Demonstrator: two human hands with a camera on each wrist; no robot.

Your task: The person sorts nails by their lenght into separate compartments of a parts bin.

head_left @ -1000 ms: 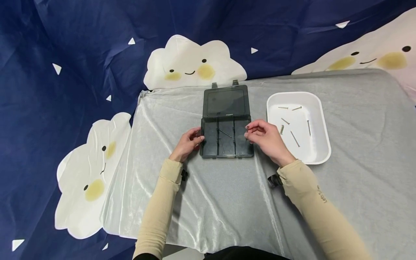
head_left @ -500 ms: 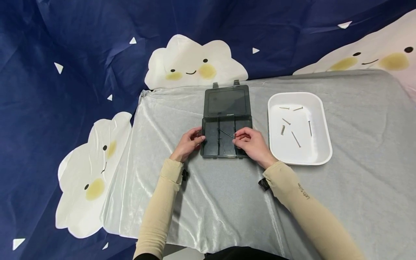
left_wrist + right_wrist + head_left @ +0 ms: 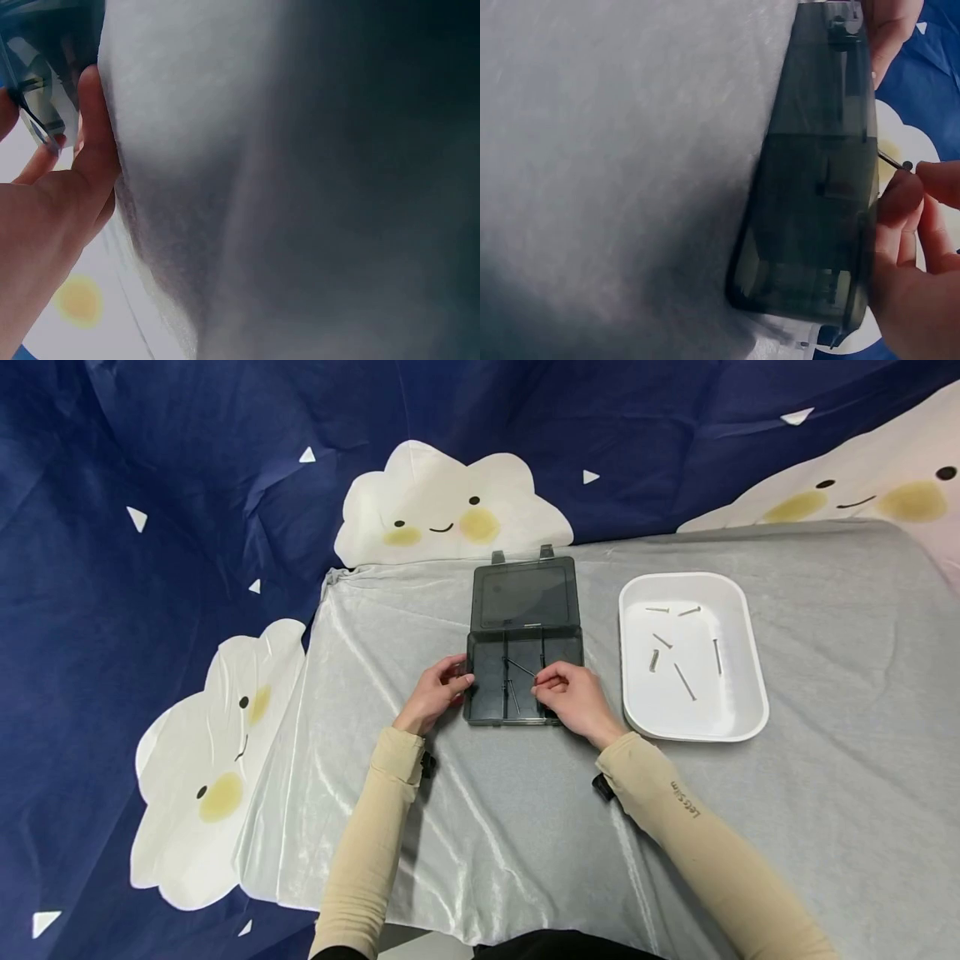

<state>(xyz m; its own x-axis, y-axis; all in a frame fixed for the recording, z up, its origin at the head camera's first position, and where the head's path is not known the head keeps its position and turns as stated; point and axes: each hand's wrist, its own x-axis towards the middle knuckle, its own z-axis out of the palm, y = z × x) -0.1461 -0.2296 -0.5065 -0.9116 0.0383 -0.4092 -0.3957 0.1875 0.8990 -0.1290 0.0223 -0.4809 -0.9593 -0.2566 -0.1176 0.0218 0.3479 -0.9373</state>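
A dark see-through compartment box (image 3: 487, 693) lies on the grey cloth with its hinged lid (image 3: 525, 596) folded back; two dividers split its inside. My left hand (image 3: 433, 693) grips the box's left side, thumb at the rim and fingers against the outer wall. Over the right divider, my right hand (image 3: 573, 693) pinches the head end of a screw (image 3: 521, 667) that slants across the middle compartment. That screw's head (image 3: 907, 165) shows between thumb and index finger in the right wrist view. A second screw (image 3: 513, 696) lies in the middle compartment.
To the right of the box stands a white tray (image 3: 626, 677) holding several loose screws (image 3: 685, 682). Grey cloth (image 3: 510, 827) covers the table, whose far edge meets a dark blue backdrop (image 3: 637, 435) with printed clouds.
My right hand has moved left from the box's right edge to the slanting screw at the right divider. My left hand has stayed on the box's left side.
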